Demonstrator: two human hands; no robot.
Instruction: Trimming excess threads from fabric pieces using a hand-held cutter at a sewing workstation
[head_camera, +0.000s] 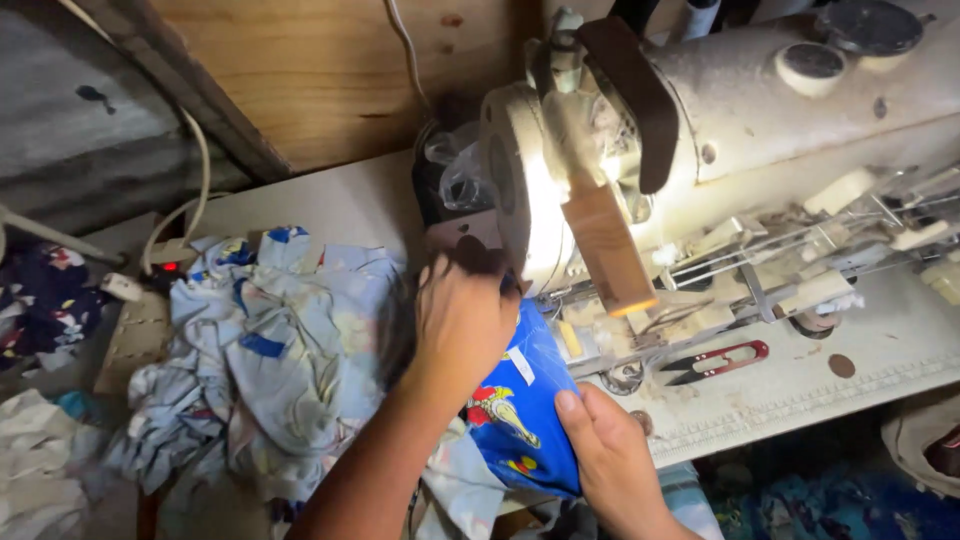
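A blue fabric piece (525, 400) with a cartoon print lies under the head of a cream sewing machine (760, 110). My left hand (460, 325) reaches up from the bottom centre and presses on the fabric's far end, right by the lit needle end of the machine. Its fingertips curl into shadow. My right hand (610, 465) grips the fabric's near edge at the bottom, thumb on top.
A heap of pale blue printed cloth (270, 350) sits left of my arm. Red-handled thread snips (720, 362) lie on the machine table (870, 370). A power strip with a red light (165, 265), white cables and a plywood wall (330, 70) are behind.
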